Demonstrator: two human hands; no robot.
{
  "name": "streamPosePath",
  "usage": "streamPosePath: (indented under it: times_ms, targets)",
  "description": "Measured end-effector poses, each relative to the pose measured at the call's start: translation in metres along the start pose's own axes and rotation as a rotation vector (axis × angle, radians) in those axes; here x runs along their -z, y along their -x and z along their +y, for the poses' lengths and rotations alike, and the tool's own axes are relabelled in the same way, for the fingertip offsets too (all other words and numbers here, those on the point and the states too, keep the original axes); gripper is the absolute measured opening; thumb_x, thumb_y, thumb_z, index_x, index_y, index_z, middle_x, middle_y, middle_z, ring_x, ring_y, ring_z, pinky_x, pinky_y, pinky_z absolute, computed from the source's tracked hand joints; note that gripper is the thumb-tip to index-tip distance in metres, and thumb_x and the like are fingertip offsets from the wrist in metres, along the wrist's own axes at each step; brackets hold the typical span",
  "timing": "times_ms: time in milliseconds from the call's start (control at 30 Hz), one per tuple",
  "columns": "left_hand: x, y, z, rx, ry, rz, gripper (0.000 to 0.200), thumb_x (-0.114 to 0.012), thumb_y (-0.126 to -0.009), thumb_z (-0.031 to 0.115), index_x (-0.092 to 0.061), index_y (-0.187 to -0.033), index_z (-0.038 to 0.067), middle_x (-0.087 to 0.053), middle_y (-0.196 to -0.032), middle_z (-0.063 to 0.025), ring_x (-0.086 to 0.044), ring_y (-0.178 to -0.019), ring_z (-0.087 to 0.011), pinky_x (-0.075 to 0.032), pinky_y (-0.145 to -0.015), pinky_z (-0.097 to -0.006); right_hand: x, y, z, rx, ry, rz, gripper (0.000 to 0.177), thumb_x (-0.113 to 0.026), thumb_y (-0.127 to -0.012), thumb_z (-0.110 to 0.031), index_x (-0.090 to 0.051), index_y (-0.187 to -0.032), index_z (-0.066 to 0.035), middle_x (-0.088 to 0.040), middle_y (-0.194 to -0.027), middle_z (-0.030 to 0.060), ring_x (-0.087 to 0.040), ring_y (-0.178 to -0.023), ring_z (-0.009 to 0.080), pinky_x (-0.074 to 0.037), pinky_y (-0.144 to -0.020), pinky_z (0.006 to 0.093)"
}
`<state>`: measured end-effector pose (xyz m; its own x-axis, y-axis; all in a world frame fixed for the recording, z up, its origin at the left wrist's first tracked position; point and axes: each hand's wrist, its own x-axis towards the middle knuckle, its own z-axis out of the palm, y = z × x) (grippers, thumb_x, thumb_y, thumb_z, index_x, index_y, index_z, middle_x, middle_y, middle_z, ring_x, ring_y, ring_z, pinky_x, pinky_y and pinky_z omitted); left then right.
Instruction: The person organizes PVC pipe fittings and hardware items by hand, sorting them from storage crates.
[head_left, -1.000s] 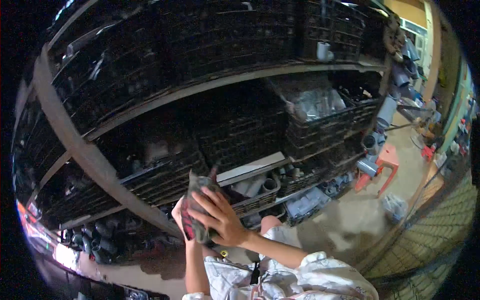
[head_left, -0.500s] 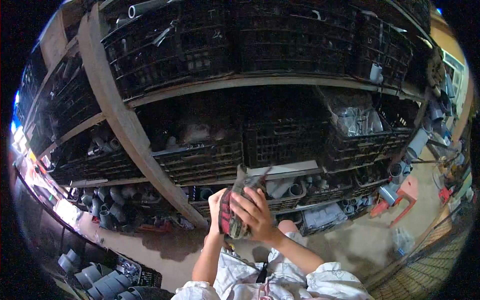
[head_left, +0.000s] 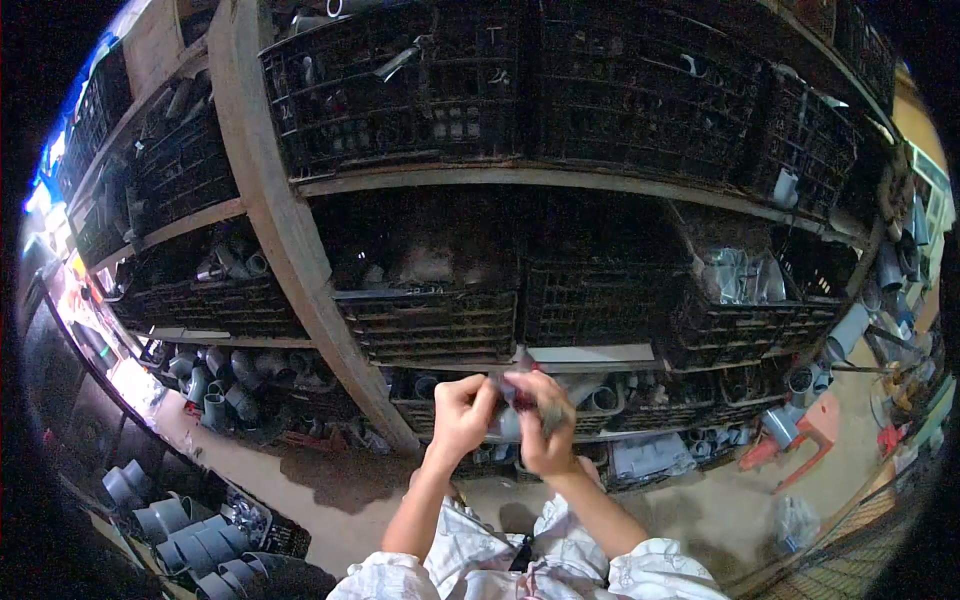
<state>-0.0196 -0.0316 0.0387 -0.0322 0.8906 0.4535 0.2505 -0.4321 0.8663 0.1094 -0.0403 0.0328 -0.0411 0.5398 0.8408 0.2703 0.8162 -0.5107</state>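
Left hand (head_left: 461, 413): closed, edge of cloth (head_left: 522, 400) apparently pinched | Right hand (head_left: 549, 422): curled around cloth, blurred | Cloth: held between hands before far shelf (head_left: 420, 179), presumably for two-sided control | Crates (head_left: 430, 325): shelved far, presumably for sorting

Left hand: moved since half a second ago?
Yes. The left hand is slightly farther right of the slanted wooden post in view; the camera shifted too.

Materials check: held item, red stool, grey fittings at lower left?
Held item: possibly fabric, finish unclear; only blurred dark and reddish patches show.
Red stool: probably moulded plastic, smooth; even colour throughout.
Grey fittings: likely rigid plastic, PVC perhaps, smooth with soft sheen; uniform grey, cleanly rounded walls.
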Motion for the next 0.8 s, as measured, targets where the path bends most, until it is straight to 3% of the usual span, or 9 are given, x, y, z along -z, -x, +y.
streamPosePath:
  times_ms: [67,133,167,200,300,400,467,600,800]
  targets:
    - [-0.008,-0.001,-0.009,0.137,0.428,0.063,0.024,-0.048,-0.082,0.017,-0.055,-0.068,-0.001,-0.052,-0.060,0.0029,-0.044,-0.056,-0.0029,-0.035,-0.047,-0.0202,-0.001,0.020,0.020,0.411,0.367,-0.053,0.029,-0.050,-0.076,-0.023,-0.055,-0.100,-0.008,-0.053,-0.107,0.0069,-0.049,-0.099,0.0262,-0.036,-0.088,0.0377]
    - [-0.013,0.005,-0.030,0.198,0.582,-0.202,0.023,-0.046,-0.084,0.020,-0.057,-0.079,0.000,-0.054,-0.070,0.0027,-0.048,-0.062,-0.0035,-0.039,-0.054,-0.0188,0.000,0.017,0.019,0.541,0.458,-0.060,0.023,-0.048,-0.076,-0.022,-0.058,-0.092,-0.009,-0.057,-0.098,0.0090,-0.052,-0.095,0.0277,-0.038,-0.085,0.0433]
    - [-0.024,0.020,-0.035,0.603,1.062,0.003,0.022,-0.044,-0.084,0.018,-0.057,-0.087,0.001,-0.056,-0.075,0.0009,-0.050,-0.065,-0.0052,-0.043,-0.058,-0.0205,0.003,0.010,0.018,0.477,0.406,-0.108,0.025,-0.049,-0.077,-0.026,-0.058,-0.092,-0.009,-0.057,-0.097,0.0091,-0.052,-0.094,0.0274,-0.039,-0.083,0.0424]
    - [-0.026,0.017,-0.045,0.381,0.743,-0.139,0.023,-0.043,-0.084,0.017,-0.057,-0.089,-0.001,-0.057,-0.077,0.0004,-0.051,-0.066,-0.0067,-0.044,-0.059,-0.0224,0.006,0.000,0.018,0.415,0.349,-0.144,0.027,-0.049,-0.077,-0.029,-0.058,-0.091,-0.008,-0.057,-0.097,0.0091,-0.053,-0.094,0.0272,-0.040,-0.081,0.0416]
    - [-0.031,0.016,-0.047,0.079,0.336,0.015,0.020,-0.043,-0.081,0.013,-0.056,-0.083,-0.002,-0.057,-0.065,-0.0037,-0.049,-0.063,-0.0063,-0.042,-0.054,-0.0253,0.007,-0.006,0.025,0.125,0.026,-0.120,0.037,-0.049,-0.077,-0.040,-0.056,-0.086,-0.004,-0.058,-0.085,0.0123,-0.056,-0.079,0.0288,-0.044,-0.072,0.0371]
    - [-0.021,0.015,-0.022,-0.228,-0.053,-0.012,0.012,-0.049,-0.072,0.009,-0.056,-0.075,0.000,-0.050,-0.057,-0.0164,-0.053,-0.048,-0.0242,-0.040,-0.047,-0.0315,0.009,-0.004,0.023,-0.054,-0.036,-0.126,0.034,-0.048,-0.079,-0.036,-0.055,-0.081,-0.002,-0.056,-0.078,0.0145,-0.055,-0.073,0.0313,-0.043,-0.068,0.0352]
    - [-0.011,0.010,-0.017,-0.486,-0.300,-0.032,0.007,-0.053,-0.068,0.010,-0.055,-0.065,0.004,-0.050,-0.053,-0.0122,-0.050,-0.046,-0.0278,-0.039,-0.045,-0.0344,0.008,-0.001,0.020,-0.137,-0.037,-0.132,0.033,-0.047,-0.079,-0.034,-0.054,-0.080,-0.001,-0.056,-0.076,0.0151,-0.055,-0.071,0.0326,-0.043,-0.066,0.0345]
    - [-0.007,0.005,-0.012,-0.465,-0.355,-0.017,0.010,-0.055,-0.067,0.011,-0.054,-0.060,0.004,-0.048,-0.049,-0.0116,-0.049,-0.045,-0.0270,-0.037,-0.043,-0.0336,0.004,0.009,0.020,-0.222,0.016,-0.077,0.025,-0.047,-0.080,-0.022,-0.054,-0.076,0.002,-0.054,-0.067,0.0187,-0.054,-0.063,0.0334,-0.041,-0.057,0.0348]
    - [-0.012,0.004,-0.017,-0.080,0.003,0.129,0.022,-0.054,-0.076,0.010,-0.053,-0.056,-0.002,-0.047,-0.047,-0.0070,-0.041,-0.041,-0.0107,-0.029,-0.040,-0.0252,-0.014,0.027,0.026,-0.550,-0.406,0.018,0.020,-0.045,-0.084,-0.016,-0.056,-0.088,0.000,-0.059,-0.078,0.0068,-0.054,-0.073,0.0137,-0.041,-0.067,0.0300]
